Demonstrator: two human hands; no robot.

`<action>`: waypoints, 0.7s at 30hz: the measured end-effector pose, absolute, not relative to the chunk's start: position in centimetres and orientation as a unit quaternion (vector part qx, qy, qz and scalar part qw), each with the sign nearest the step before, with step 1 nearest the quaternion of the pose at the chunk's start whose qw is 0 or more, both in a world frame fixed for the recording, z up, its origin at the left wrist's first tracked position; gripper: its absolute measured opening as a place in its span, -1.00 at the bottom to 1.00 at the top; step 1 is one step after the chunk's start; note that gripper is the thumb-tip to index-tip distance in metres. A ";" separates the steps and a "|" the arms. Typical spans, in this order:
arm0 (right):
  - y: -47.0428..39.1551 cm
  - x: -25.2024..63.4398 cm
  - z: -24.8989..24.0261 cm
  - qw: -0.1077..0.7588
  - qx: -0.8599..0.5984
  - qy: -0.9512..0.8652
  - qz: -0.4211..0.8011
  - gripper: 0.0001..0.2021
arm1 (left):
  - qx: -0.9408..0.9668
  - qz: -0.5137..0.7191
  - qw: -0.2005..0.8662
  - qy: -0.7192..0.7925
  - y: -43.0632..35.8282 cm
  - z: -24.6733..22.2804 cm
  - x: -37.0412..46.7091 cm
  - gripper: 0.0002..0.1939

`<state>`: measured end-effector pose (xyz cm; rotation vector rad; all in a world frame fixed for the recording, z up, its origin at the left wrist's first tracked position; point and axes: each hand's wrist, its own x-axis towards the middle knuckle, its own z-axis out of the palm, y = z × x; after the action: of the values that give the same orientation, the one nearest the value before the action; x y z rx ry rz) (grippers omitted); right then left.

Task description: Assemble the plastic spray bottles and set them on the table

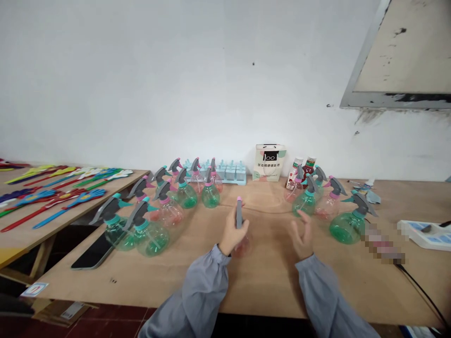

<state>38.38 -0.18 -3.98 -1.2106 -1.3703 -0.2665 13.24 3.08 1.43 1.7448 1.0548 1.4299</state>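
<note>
In the head view my left hand (233,231) is wrapped round the grey trigger head of a pink spray bottle (242,246), which stands upright at the middle of the table. My right hand (302,234) is raised to the right of it, fingers apart and nothing in them. Close behind that hand stands a green spray bottle (305,203), with a pink one (327,206) and a larger green one (347,228) farther right. On the left, several green and pink spray bottles stand in a group, a green one (151,238) nearest the front.
A phone (92,253) lies at the left of the brown table (260,291). Along the back are a light blue mould tray (230,176), a paper bag (269,164) and two small bottles (308,169). A white tray (428,234) and a cable are at the right.
</note>
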 end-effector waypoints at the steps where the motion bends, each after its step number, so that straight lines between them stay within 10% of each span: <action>1: 0.6 39.8 -3.6 0.624 -0.545 -0.545 -0.133 -0.46 | 0.652 0.556 0.326 0.399 3.3 1.8 12.8 -0.42; 10: 8.0 46.7 -4.4 0.555 -0.627 -0.506 -0.209 -0.08 | 0.626 0.507 0.450 0.386 2.1 6.0 9.2 -0.69; 21: 3.6 42.0 -6.3 0.570 -0.575 -0.571 -0.135 -0.18 | 0.518 0.457 0.628 0.358 4.4 7.0 8.5 -0.59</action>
<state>41.98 3.61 -6.28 -1.3484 -1.3404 -0.3167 8.52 4.40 7.03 1.1883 0.8203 1.0469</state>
